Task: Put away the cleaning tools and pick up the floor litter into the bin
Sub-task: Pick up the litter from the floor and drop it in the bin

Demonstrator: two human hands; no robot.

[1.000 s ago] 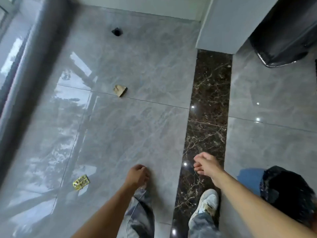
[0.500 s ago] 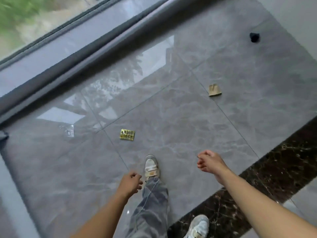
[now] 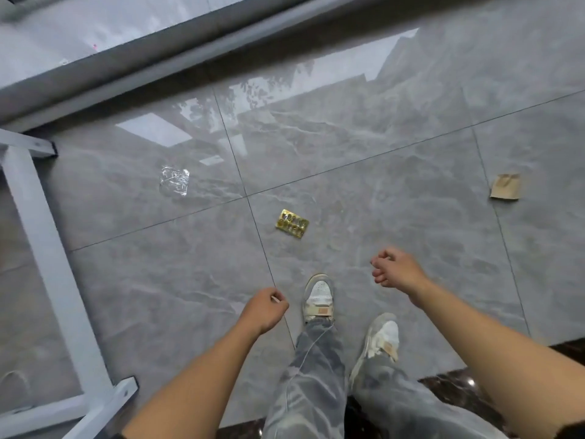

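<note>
Three pieces of litter lie on the glossy grey tile floor. A gold blister pack (image 3: 292,224) rests just ahead of my feet. A clear crumpled plastic wrapper (image 3: 174,180) lies further left. A brown paper scrap (image 3: 505,186) sits at the right. My left hand (image 3: 265,308) hangs low with its fingers curled, holding nothing. My right hand (image 3: 397,270) is raised a little, fingers loosely curled and empty, below and right of the blister pack. No bin or cleaning tool is in view.
A white metal frame (image 3: 47,248) stands on the floor at the left. A grey window sill and frame (image 3: 133,61) run across the top left. A dark marble strip (image 3: 449,384) lies behind my feet.
The view has swung left and closer to the window. The blister pack now lies nearer my feet, and the clear wrapper and white frame are now in fuller view. Both hands stay empty.
</note>
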